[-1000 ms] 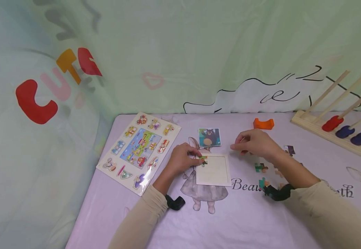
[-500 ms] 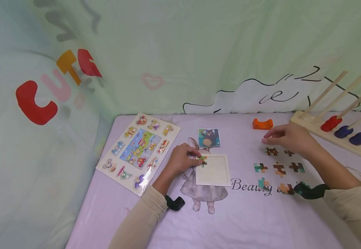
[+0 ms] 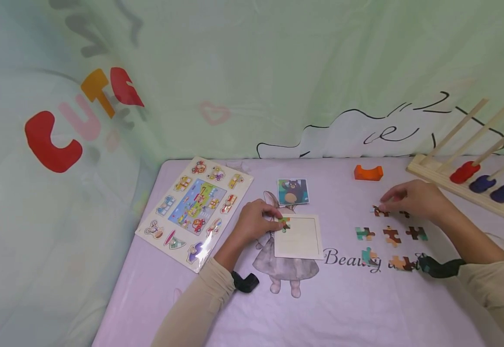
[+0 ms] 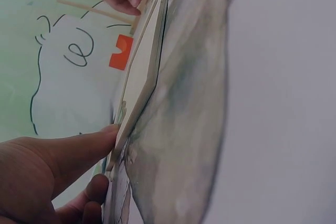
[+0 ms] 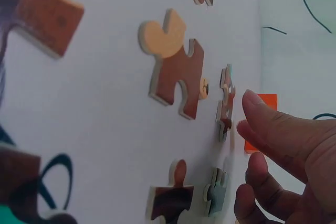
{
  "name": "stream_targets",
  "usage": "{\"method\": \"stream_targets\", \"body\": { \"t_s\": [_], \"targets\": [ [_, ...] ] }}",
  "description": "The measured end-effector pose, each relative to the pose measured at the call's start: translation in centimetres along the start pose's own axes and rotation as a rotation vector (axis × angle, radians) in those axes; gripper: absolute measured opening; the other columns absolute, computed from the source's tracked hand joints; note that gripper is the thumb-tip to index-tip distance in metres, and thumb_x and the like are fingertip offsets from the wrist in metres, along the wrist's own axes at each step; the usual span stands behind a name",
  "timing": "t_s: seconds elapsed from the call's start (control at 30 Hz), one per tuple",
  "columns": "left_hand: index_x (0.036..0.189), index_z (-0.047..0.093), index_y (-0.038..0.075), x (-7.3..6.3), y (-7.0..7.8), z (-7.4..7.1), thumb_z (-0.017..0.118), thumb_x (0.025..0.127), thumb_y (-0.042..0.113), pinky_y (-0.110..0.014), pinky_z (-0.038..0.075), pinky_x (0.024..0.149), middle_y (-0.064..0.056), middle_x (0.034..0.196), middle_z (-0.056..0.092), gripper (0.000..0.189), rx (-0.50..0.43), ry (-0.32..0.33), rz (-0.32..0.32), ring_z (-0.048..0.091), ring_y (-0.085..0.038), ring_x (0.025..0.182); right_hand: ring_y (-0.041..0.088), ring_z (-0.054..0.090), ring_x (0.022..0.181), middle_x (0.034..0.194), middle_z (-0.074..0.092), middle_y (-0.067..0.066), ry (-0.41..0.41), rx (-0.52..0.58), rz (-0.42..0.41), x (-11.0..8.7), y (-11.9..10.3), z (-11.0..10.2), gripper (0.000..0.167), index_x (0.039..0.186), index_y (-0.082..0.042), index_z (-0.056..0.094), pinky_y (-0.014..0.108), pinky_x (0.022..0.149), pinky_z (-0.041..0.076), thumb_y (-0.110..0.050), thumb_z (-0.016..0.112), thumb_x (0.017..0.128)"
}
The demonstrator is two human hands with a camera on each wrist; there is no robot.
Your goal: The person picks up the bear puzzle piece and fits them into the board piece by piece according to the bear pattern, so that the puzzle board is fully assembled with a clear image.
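My left hand (image 3: 257, 222) holds the upper left corner of a pale wooden puzzle tray (image 3: 297, 241). In the left wrist view its thumb (image 4: 100, 142) lies on the tray's edge, with curled fingers beside the corner. One green and brown puzzle piece (image 3: 285, 225) sits in that corner of the tray. Over to the right, my right hand (image 3: 416, 200) reaches down over a brown bear-face puzzle piece (image 3: 381, 210). Seen from the right wrist, its bent fingers (image 5: 257, 103) are right beside this piece (image 5: 226, 103), gripping nothing. Another piece (image 3: 403, 214) lies partly under the hand.
Several loose puzzle pieces (image 3: 392, 236) lie in rows at the right. Behind the tray is a bear picture card (image 3: 292, 192). An orange block (image 3: 368, 173) stands farther back, and a wooden bead rack (image 3: 473, 185) at the far right. A vehicle puzzle board (image 3: 195, 212) lies at the left.
My right hand has moved from beside the tray rightward to the loose pieces, then lowered over the bear-face piece. My left hand has stayed at the tray's corner.
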State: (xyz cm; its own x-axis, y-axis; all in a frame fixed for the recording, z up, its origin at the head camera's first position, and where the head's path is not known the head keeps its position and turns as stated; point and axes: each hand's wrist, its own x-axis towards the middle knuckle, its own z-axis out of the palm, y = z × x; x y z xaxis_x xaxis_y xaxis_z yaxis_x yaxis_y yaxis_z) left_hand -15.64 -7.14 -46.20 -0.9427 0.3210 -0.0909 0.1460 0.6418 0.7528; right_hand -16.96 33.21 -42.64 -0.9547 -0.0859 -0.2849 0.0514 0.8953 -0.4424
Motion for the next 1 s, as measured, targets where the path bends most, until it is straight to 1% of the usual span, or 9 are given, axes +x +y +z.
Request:
{"method": "stream_targets", "body": {
  "t_s": [0.1,0.23,0.47,0.8,1.0],
  "targets": [
    [0.093,0.081,0.016,0.1,-0.1,0.0,0.087,0.079,0.021,-0.027,0.039,0.076,-0.002,0.093,0.065,0.016,0.0,-0.001,-0.003,0.05,-0.012,0.082,0.031,0.051,0.092,0.09,0.063,0.011,-0.009,-0.005,0.015,0.1,0.2,0.0,0.046,0.112,-0.003,0.075,0.033,0.066,0.042,-0.039,0.083,0.085],
    [0.093,0.081,0.017,0.1,-0.1,0.1,0.087,0.079,0.022,-0.028,0.039,0.077,-0.001,0.093,0.065,0.016,-0.007,-0.004,-0.011,0.05,-0.012,0.083,0.032,0.05,0.093,0.091,0.061,0.013,-0.02,-0.005,0.029,0.1,0.5,0.1,0.043,0.11,-0.004,0.075,0.034,0.066,0.041,-0.038,0.083,0.084],
    [0.092,0.081,0.017,0.2,-0.2,0.2,0.088,0.079,0.022,-0.028,0.039,0.077,-0.001,0.093,0.065,0.016,-0.007,-0.003,-0.012,0.051,-0.012,0.083,0.031,0.049,0.091,0.089,0.058,0.01,-0.016,-0.011,0.024,0.4,1.0,0.5,0.042,0.109,-0.006,0.075,0.034,0.065,0.04,-0.037,0.085,0.083],
    [0.092,0.081,0.018,0.1,-0.2,0.1,0.088,0.078,0.023,-0.029,0.04,0.077,0.0,0.093,0.066,0.016,-0.002,-0.003,-0.017,0.051,-0.012,0.084,0.033,0.049,0.094,0.093,0.06,0.013,-0.014,-0.015,0.025,0.1,0.8,0.5,0.039,0.105,-0.007,0.076,0.034,0.066,0.041,-0.038,0.086,0.082],
    [0.092,0.08,0.017,0.1,-0.2,0.1,0.088,0.078,0.022,-0.029,0.04,0.078,0.0,0.093,0.065,0.016,-0.009,-0.006,-0.02,0.051,-0.012,0.084,0.033,0.049,0.093,0.091,0.061,0.012,-0.009,-0.005,0.028,0.1,0.7,0.5,0.04,0.104,-0.007,0.076,0.034,0.066,0.04,-0.037,0.086,0.081]
  ]
}}
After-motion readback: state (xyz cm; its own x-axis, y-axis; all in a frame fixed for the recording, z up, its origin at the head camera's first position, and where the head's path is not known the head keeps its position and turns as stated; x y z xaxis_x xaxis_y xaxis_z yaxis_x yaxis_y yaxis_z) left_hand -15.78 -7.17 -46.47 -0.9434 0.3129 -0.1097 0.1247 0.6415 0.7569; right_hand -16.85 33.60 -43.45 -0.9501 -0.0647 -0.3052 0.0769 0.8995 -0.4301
